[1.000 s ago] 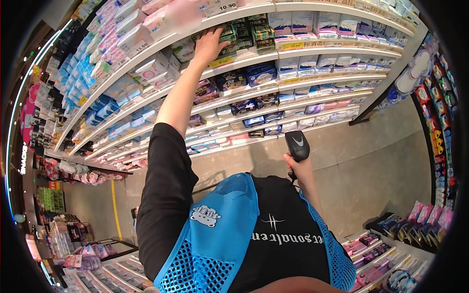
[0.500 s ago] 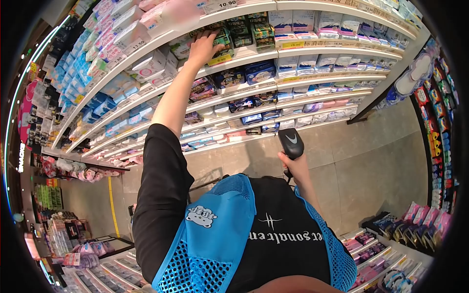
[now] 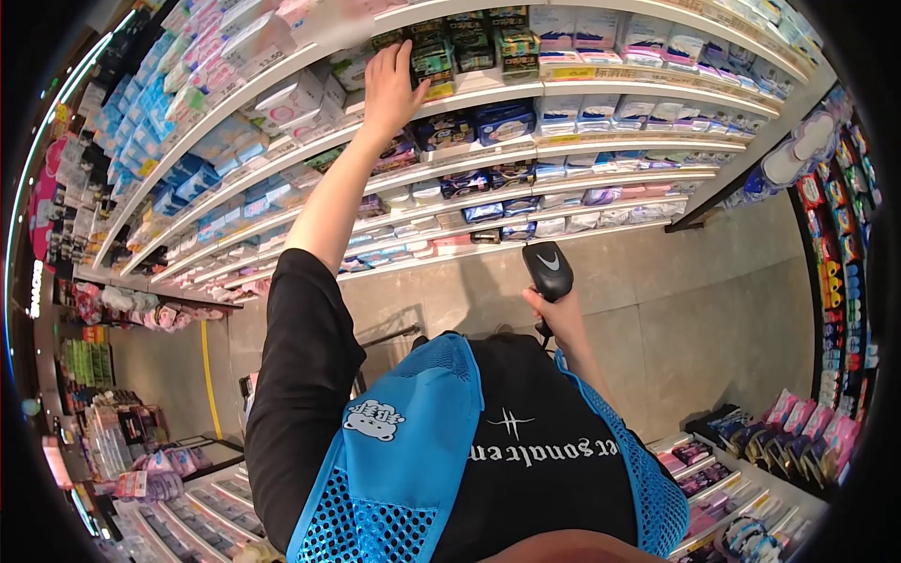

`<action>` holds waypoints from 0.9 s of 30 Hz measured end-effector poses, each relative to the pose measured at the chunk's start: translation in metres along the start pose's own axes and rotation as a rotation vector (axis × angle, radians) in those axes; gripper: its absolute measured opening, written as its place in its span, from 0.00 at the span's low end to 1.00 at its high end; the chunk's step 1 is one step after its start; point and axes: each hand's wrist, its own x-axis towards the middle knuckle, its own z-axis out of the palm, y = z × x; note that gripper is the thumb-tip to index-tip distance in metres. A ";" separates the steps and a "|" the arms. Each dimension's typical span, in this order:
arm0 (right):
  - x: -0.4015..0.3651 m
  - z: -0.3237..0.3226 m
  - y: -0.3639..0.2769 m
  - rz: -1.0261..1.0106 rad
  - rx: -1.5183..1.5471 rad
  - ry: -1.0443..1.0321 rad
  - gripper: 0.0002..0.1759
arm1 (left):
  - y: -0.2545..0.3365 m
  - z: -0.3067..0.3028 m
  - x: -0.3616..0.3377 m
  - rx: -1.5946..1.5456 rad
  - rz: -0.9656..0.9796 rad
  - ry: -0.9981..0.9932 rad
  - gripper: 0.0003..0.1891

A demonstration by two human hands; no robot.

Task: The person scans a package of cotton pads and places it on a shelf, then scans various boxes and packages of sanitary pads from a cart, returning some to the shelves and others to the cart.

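My left hand (image 3: 389, 92) reaches up to an upper shelf with its fingers stretched out over dark green and black packs (image 3: 433, 68). Its thumb stands apart, beside the front of a pack and a yellow price tag (image 3: 439, 92). Low in front of my body, my right hand (image 3: 561, 314) is wrapped round a black barcode scanner (image 3: 549, 270), whose head points toward the shelves. More dark green packs (image 3: 518, 54) stand to the right of my left hand.
White shelves (image 3: 601, 86) curve across the view, stocked with white-and-blue packs (image 3: 646, 42) and dark blue packs (image 3: 505, 122). A metal bar (image 3: 389, 335) shows near my feet. Hanging goods (image 3: 835, 281) line the right side, and another stocked rack (image 3: 211, 511) stands behind me.
The view has shifted slightly. My left hand sits a little further left against the packs, fingers straighter. My right hand has moved slightly left with the barcode scanner.
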 end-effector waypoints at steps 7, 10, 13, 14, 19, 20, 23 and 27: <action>0.003 0.033 0.008 0.066 -0.067 -0.096 0.14 | 0.006 -0.036 -0.136 -0.322 -0.144 -0.218 0.19; 0.007 0.051 0.009 0.127 -0.126 -0.151 0.13 | 0.001 -0.053 -0.230 -0.518 -0.442 -0.532 0.17; 0.007 0.075 0.006 0.066 -0.141 -0.241 0.12 | -0.019 -0.072 -0.343 -0.366 -0.576 -0.544 0.17; 0.007 0.083 0.006 0.067 -0.186 -0.275 0.12 | -0.025 -0.087 -0.378 -0.274 -0.630 -0.574 0.18; 0.010 0.124 0.004 0.082 -0.348 -0.475 0.13 | -0.014 -0.181 -0.522 0.119 -1.034 -0.436 0.17; 0.009 0.134 0.002 0.088 -0.363 -0.504 0.13 | -0.001 -0.196 -0.551 0.166 -1.123 -0.374 0.17; 0.004 0.164 0.009 0.034 -0.526 -0.521 0.18 | 0.065 -0.229 -0.626 0.220 -1.455 -0.447 0.19; 0.001 0.196 0.028 -0.100 -0.595 -0.604 0.24 | 0.119 -0.254 -0.629 -0.289 -2.027 -0.528 0.42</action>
